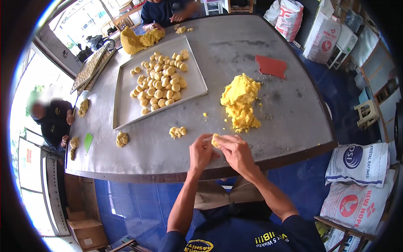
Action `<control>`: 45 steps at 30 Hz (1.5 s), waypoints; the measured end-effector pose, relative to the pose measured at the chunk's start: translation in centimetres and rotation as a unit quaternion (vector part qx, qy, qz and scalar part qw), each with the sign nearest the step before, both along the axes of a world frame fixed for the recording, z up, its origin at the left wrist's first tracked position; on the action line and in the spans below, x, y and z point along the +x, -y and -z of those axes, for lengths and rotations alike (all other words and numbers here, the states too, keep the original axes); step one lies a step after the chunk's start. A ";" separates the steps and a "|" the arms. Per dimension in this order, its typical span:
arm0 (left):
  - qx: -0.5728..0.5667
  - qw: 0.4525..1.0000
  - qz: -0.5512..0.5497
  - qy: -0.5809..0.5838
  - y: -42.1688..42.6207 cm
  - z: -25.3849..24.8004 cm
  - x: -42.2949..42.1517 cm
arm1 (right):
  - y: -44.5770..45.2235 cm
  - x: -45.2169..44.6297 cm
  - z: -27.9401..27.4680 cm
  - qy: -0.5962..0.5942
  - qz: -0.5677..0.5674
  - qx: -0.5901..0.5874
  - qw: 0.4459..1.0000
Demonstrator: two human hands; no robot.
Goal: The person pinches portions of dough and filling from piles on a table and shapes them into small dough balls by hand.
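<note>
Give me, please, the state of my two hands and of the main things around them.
Right hand: pinching the yellow piece
Left hand: fingers bent, grip unclear
Yellow piece: held, partly hidden
Pale lumps: clumped together
Yellow mound: heaped, crumbly
Tray: flat, partly filled with pale balls
Pale balls: rounded, piled
Red scraper: lying flat, unheld
Green scraper: lying flat, unheld

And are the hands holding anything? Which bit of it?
A small yellow lump, held by the right hand at its right side. I can't tell whether the left hand grips it too.
</note>
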State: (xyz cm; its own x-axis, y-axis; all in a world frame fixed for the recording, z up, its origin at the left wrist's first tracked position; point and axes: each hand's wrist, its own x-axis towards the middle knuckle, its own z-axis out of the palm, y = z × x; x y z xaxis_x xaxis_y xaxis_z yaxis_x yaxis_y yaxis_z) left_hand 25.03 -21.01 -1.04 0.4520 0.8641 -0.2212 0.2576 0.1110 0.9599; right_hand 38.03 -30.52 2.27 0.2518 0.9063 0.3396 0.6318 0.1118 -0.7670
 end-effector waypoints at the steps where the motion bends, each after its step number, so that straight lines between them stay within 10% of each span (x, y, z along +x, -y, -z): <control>1: 0.092 0.995 0.027 -0.036 -0.3 0.7 0.0 | -0.3 -0.1 -0.2 0.011 -0.019 0.028 0.999; 4: 0.281 0.949 0.056 -0.128 -0.4 2.6 -0.4 | -0.8 -0.8 0.5 -0.027 -0.048 0.052 0.997; 13: 0.260 0.955 0.015 -0.144 1.6 2.4 -0.1 | -1.0 -2.2 1.3 0.112 0.040 0.025 0.993; 18: 0.267 0.958 0.057 -0.090 0.9 2.0 -0.5 | -0.8 -1.3 0.2 -0.071 -0.016 -0.007 0.997; 21: 0.083 0.992 0.045 -0.083 1.1 -0.1 -0.6 | -1.4 0.1 0.2 -0.261 0.023 -0.075 0.962; 23: 0.194 0.980 0.046 -0.021 1.1 1.6 -0.7 | -2.0 1.4 2.6 -0.303 -0.010 -0.109 0.947; 29: 0.280 0.956 0.086 -0.010 0.7 1.8 -0.5 | -3.1 1.2 2.8 -0.180 -0.009 -0.183 0.966; 34: 0.320 0.944 0.061 -0.058 1.1 2.1 -0.1 | -2.4 2.5 0.3 0.074 0.082 -0.026 0.994; 37: 0.085 0.992 0.019 0.092 0.6 2.0 -0.7 | -2.9 7.0 -0.9 0.241 0.202 -0.001 0.949; 41: -0.009 0.967 0.011 0.254 -0.8 4.0 -1.1 | -2.2 10.4 2.1 0.130 0.126 -0.033 0.983; 45: -0.006 0.985 -0.005 0.171 -0.5 1.2 -1.9 | 0.2 8.5 3.2 0.191 0.168 -0.005 0.967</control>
